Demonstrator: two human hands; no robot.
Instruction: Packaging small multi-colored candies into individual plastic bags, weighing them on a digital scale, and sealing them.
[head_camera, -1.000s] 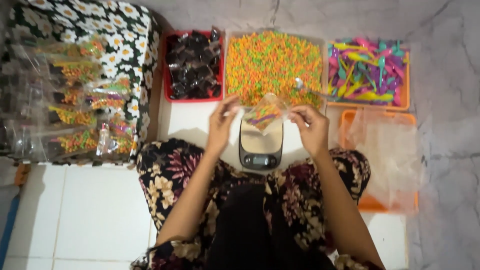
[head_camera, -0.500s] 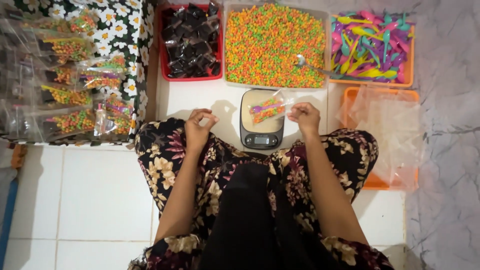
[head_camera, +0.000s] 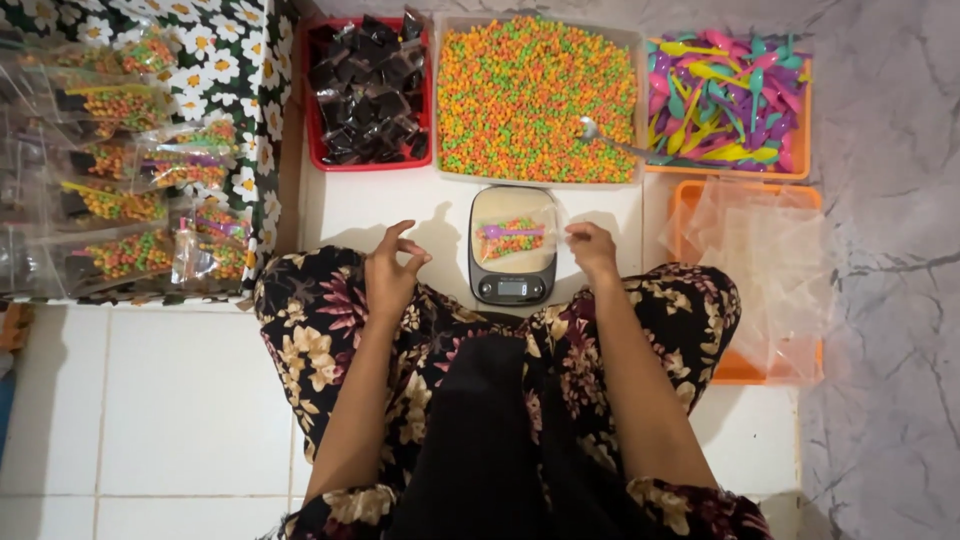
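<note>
Small filled bag (head_camera: 512, 238) lying on scale (head_camera: 512, 286), left hand (head_camera: 392, 272) empty on knee, fingers loosely open, right hand (head_camera: 594, 250) beside scale, fingers curled, holding nothing, tray of coloured pellets (head_camera: 538, 95) beyond.

- White tiled floor (head_camera: 150, 410), with a grey marbled strip (head_camera: 890, 250) along its right side.
- Small grey digital kitchen scale (head_camera: 512, 250) on the tiles, centre.
- Red plastic tray of dark wrapped pieces (head_camera: 368, 90), top left.
- Clear tub of orange and green pellets (head_camera: 535, 95) beside it.
- Orange tray of coloured plastic spoons (head_camera: 725, 100), top right.
- Orange tray of clear plastic bags (head_camera: 760, 280) below that.
- Black daisy-print cloth (head_camera: 250, 70) at left, bearing filled clear packets (head_camera: 120, 190).
</note>
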